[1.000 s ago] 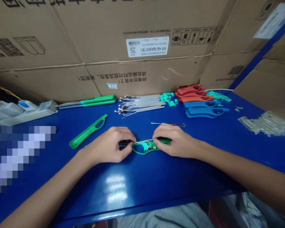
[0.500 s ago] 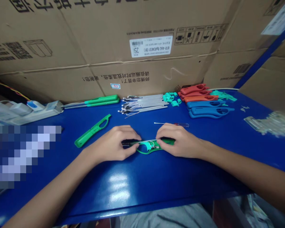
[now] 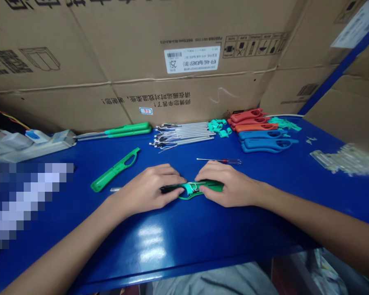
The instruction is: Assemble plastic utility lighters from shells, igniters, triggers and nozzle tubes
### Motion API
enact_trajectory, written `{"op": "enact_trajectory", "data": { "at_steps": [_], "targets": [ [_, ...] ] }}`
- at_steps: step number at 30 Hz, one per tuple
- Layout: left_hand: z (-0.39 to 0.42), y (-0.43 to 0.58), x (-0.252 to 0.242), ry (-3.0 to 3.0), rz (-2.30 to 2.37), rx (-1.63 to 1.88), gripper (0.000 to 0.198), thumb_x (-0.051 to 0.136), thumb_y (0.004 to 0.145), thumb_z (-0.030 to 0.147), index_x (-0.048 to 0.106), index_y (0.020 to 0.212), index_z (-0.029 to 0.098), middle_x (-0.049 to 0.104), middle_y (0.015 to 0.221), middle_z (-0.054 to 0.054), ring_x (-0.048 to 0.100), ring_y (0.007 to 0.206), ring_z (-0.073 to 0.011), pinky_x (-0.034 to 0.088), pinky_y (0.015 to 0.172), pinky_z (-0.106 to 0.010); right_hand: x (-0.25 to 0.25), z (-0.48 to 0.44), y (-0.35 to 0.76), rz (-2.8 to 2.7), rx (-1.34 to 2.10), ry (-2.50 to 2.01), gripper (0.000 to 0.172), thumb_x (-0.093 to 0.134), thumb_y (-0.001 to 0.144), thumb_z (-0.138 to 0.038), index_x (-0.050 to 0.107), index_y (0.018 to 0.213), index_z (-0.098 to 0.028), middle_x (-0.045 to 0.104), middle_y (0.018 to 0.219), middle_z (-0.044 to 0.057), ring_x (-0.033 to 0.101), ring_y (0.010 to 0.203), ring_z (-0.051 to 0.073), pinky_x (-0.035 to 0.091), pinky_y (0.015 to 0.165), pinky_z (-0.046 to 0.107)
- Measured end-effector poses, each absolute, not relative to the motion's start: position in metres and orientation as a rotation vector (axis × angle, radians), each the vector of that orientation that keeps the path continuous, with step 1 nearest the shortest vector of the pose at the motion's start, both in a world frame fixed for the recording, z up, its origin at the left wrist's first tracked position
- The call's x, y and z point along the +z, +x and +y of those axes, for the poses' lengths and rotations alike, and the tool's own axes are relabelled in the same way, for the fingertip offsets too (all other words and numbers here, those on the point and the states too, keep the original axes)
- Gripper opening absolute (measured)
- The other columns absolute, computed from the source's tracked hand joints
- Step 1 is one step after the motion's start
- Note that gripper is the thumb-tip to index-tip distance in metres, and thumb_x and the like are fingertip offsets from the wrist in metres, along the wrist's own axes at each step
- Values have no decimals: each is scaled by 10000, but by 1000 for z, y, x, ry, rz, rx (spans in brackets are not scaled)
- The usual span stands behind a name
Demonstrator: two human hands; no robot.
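A green plastic handle shell (image 3: 190, 189) with small parts and a metal tube inside lies on the blue table (image 3: 178, 241) in front of me. My left hand (image 3: 150, 190) pinches its left end, fingers closed around it. My right hand (image 3: 227, 184) presses and grips its right end. The tip of a thin metal rod (image 3: 115, 189) sticks out to the left of my left hand. Most of the shell is hidden under my fingers.
A loose green shell half (image 3: 115, 170) lies to the left, a small screwdriver (image 3: 221, 161) just behind my right hand. Further back lie green-handled tools (image 3: 123, 131), metal tubes (image 3: 184, 135), teal caps (image 3: 218, 127), red and blue shells (image 3: 258, 131), and clear parts (image 3: 344, 159). Cardboard boxes (image 3: 172, 61) stand behind.
My hands have drawn closer together over the green shell, covering more of it. The shell now looks tilted on edge and flatter than before.
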State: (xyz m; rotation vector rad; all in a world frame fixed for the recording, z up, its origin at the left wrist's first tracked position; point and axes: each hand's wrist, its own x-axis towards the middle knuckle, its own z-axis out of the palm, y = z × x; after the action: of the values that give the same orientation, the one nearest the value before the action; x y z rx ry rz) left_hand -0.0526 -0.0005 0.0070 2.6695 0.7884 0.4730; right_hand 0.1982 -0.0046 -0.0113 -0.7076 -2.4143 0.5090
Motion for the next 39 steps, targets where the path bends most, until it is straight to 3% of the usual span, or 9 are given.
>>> {"op": "enact_trajectory", "data": {
  "at_steps": [26,39],
  "targets": [
    [-2,-46,6,2616,806,436,195,537,956,209,712,1036,183,702,984,-53,626,927,-176,483,846,-297,-8,-9,200,-2598,365,-761,197,586,909,-250,739,1004,-171,652,1070,117,583,1017,244,466,916,435],
    [-2,-46,5,2588,850,431,153,538,962,230,676,980,165,680,917,-42,610,866,-164,473,787,-288,-11,-9,199,-2592,370,-713,216,566,912,-246,728,1001,-133,664,1015,121,590,939,219,476,887,399]
  ]
}}
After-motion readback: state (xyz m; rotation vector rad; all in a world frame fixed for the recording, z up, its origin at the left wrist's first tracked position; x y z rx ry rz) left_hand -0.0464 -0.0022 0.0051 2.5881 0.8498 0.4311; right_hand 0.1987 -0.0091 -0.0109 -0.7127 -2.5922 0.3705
